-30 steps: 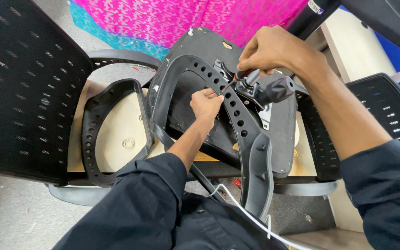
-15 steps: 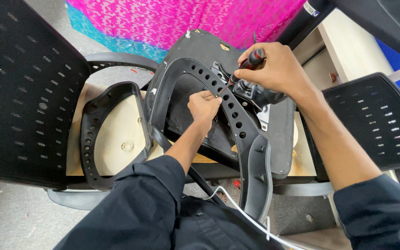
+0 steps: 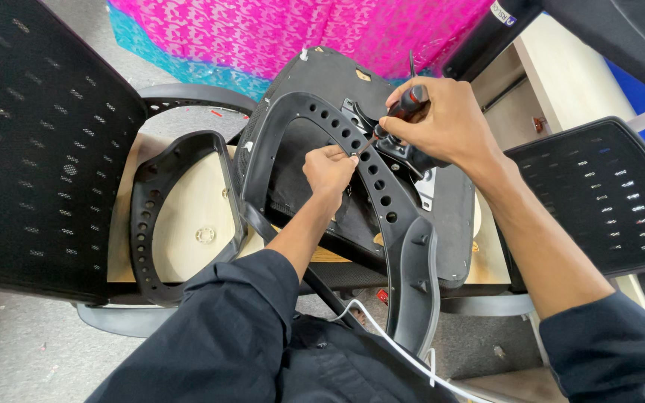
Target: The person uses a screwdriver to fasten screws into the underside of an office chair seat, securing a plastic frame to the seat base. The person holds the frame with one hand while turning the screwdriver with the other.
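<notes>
Black plastic chair frame (image 3: 382, 201) lies centre, right hand (image 3: 442, 123) fingers wrapped around a screwdriver (image 3: 401, 108). Left hand (image 3: 330, 170) fingertips pinch its tip. A white label (image 3: 503, 13) sits far right.

A pink lace cloth (image 3: 300, 30) lies beyond a black mesh chair back (image 3: 39, 142).

We see a light wooden board (image 3: 188, 216) carrying the parts. A black perforated arched frame (image 3: 154, 224) lies flat on it at 9 o'clock. A black seat pan (image 3: 442, 216) rests on it at centre. Grey floor (image 3: 24, 351) extends below at 7 o'clock, a pink patterned cloth (image 3: 278, 33) at 12 o'clock
</notes>
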